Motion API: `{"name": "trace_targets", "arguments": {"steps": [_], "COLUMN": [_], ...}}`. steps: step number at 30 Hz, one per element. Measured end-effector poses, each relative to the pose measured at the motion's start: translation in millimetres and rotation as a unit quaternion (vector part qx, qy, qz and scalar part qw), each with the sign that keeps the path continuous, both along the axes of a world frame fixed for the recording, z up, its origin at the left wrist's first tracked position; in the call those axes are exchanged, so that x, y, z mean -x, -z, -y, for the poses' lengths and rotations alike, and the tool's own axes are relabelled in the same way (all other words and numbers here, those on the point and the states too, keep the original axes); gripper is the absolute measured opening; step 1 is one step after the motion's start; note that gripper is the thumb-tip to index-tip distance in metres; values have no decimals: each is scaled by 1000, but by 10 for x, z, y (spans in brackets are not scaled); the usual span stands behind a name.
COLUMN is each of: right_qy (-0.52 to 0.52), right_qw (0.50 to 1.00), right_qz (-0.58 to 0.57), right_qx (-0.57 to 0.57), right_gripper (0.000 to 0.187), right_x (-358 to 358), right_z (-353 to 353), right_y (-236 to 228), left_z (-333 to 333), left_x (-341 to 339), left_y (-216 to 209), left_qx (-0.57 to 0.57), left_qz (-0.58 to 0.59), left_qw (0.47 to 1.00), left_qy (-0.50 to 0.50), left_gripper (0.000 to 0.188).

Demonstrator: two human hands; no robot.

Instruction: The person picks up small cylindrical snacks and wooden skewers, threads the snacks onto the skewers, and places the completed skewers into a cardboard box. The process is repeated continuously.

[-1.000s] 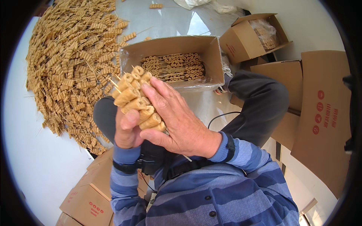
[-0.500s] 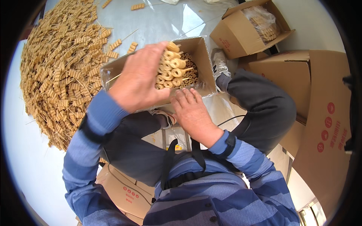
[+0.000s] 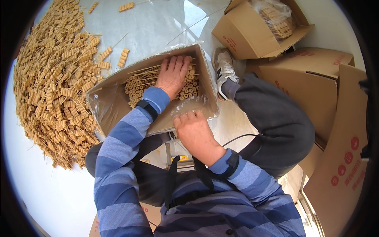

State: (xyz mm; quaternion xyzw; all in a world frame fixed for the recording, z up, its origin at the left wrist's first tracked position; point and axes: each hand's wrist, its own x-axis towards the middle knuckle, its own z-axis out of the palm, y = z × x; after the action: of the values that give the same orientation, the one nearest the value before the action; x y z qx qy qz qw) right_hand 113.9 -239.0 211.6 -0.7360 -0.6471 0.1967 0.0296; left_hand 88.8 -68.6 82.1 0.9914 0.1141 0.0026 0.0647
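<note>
- Nearest, two blue-striped sleeves come forward from the lower edge, each with one black wristband around it.
- One right hand, forearm slanting up and leftward, rests at the box's near wall, back of the hand up, fingers curled; whether they pinch the cardboard, one cannot tell.
- One open brown cardboard box, partly lined with clear plastic, stands tilted in view between the person's legs.
- One left hand reaches inside it, palm down, forearm angled up and rightward, fingers close together and pointing away over the skewers; whether they grasp any or have released them is hidden.
- Tan ring-shaped rolls on thin sticks, too many to count, lie packed in that box, under and beside the left hand.
- One large heap of similar skewers spreads at the left; about five loose ones lie near it on the grey floor.
- Farther right, one second open cardboard box holds one clear plastic bag of rolls.
</note>
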Motion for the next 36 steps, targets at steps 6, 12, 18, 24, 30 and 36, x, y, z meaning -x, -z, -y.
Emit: {"name": "trace_targets", "arguments": {"steps": [6, 12, 18, 24, 30, 36], "right_qy": [-17, -22, -30, -29, -35, -35], "right_qw": [1000, 999, 998, 999, 999, 999], "right_qz": [5, 0, 0, -4, 7, 4], "right_qx": [5, 23, 47, 40, 37, 26], "right_gripper": [19, 28, 30, 30, 27, 25], "right_x": [9, 12, 5, 2, 3, 3], "right_z": [18, 10, -9, -14, -11, -17], "right_y": [-52, -77, -87, -62, -55, -47], "left_z": [11, 7, -60, -145, -157, -68], "left_x": [-22, -40, -17, -9, -26, -58], "left_y": [419, 621, 730, 722, 680, 591], "left_qx": [-52, -61, 58, 148, 162, 50], "left_qz": [29, 6, 17, -36, -43, -68], "left_qw": [998, 998, 998, 988, 986, 996], "left_qy": [5, 1, -10, 0, -9, -17], "left_gripper": [81, 74, 80, 96, 97, 91]}}
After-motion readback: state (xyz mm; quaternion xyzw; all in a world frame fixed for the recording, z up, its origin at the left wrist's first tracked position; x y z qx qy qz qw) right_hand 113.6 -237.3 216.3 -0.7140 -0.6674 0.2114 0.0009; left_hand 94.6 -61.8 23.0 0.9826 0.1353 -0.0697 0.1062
